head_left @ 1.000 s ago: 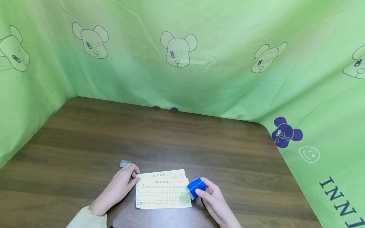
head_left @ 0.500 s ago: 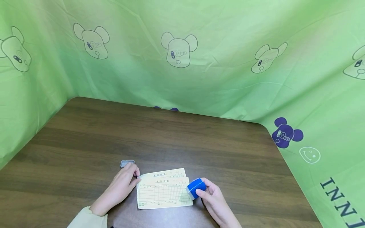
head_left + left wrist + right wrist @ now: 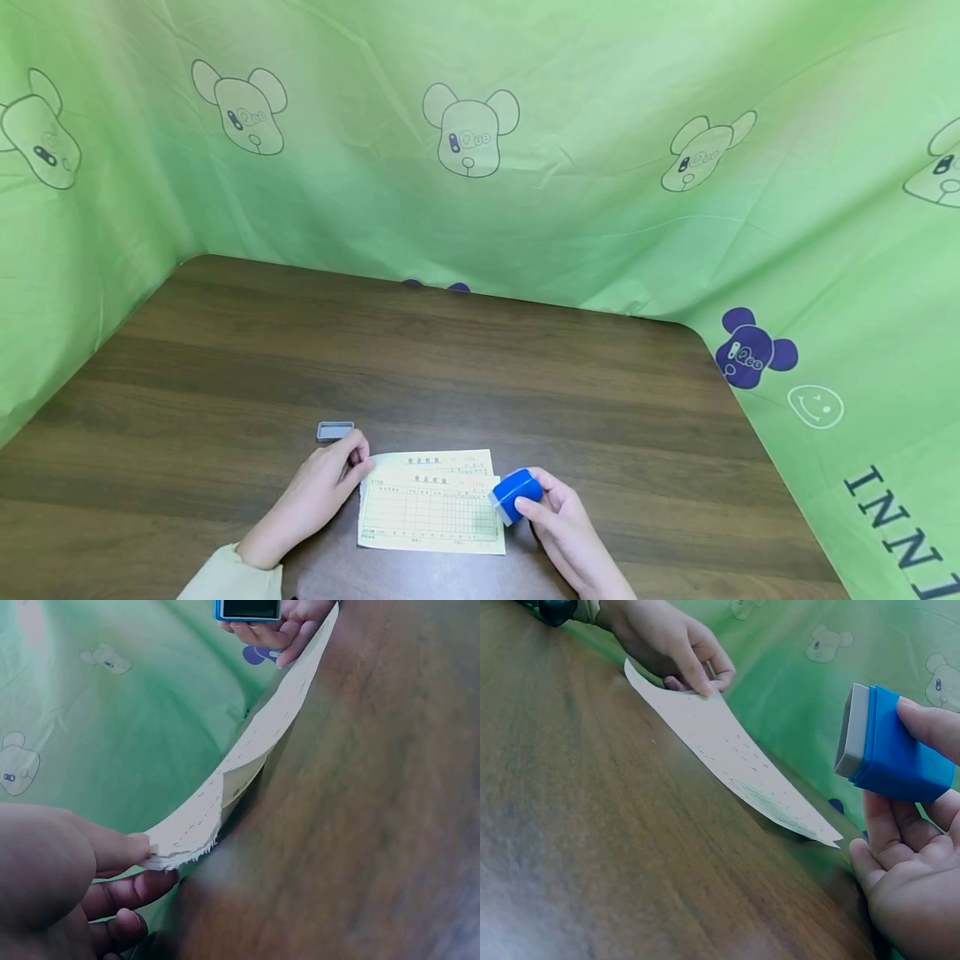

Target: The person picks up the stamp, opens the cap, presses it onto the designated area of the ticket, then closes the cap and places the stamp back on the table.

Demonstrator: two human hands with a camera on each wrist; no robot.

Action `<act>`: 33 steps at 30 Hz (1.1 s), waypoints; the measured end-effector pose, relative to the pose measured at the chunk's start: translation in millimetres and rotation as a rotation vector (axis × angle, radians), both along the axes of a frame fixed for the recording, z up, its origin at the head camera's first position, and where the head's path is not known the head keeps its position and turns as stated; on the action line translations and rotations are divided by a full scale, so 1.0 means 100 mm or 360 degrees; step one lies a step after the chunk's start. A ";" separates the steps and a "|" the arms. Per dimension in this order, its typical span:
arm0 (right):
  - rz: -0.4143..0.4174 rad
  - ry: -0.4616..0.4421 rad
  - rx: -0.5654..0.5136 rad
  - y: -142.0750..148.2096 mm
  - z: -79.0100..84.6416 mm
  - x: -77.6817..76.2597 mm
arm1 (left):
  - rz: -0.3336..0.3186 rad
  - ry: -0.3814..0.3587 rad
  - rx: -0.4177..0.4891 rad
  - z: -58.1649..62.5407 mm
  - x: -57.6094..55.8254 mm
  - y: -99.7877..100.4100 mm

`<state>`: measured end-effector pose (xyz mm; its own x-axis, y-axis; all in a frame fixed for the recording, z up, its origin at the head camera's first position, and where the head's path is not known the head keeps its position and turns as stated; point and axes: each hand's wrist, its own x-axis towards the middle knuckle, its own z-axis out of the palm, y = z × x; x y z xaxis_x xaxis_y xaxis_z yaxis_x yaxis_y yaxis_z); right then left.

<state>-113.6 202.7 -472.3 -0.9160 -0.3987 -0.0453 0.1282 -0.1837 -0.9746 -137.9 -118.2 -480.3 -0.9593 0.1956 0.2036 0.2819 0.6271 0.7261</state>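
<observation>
My left hand (image 3: 322, 487) pinches the upper left corner of some printed receipt slips (image 3: 431, 512) between thumb and fingers. In the left wrist view the slips (image 3: 247, 750) curve up off the table, and their held edge is ragged. They overlap, one set a little below the other. On the right, my right hand (image 3: 566, 525) holds a blue stamp (image 3: 517, 494) between thumb and fingers, beside the slips' right edge. From the right wrist view, the stamp (image 3: 904, 750) is tilted sideways, its grey open end facing the slips. Its stamping face is hidden there.
A small grey rectangular cap (image 3: 334, 430) lies on the brown wooden table (image 3: 420, 358), just beyond the left hand. Green cloth (image 3: 480, 217) with bear drawings hangs around the table's far and side edges.
My left hand has shifted slightly right, baring more of the grey cap. The far edge of the slips has swung a little and lies more level. The right hand with the stamp stays about still.
</observation>
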 end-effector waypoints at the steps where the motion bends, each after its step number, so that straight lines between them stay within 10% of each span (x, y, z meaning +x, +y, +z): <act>1: 0.0000 0.0002 0.0000 0.00 0.00 0.00 | 0.0006 -0.0018 0.0004 0.00 0.00 0.00; 10: 0.0016 0.0010 -0.0021 0.00 -0.01 0.00 | 0.0058 -0.0128 0.0194 0.02 0.00 -0.02; 33: 0.0019 0.0036 0.0018 0.00 0.01 0.00 | -0.0083 0.0139 0.0563 -0.01 0.01 -0.03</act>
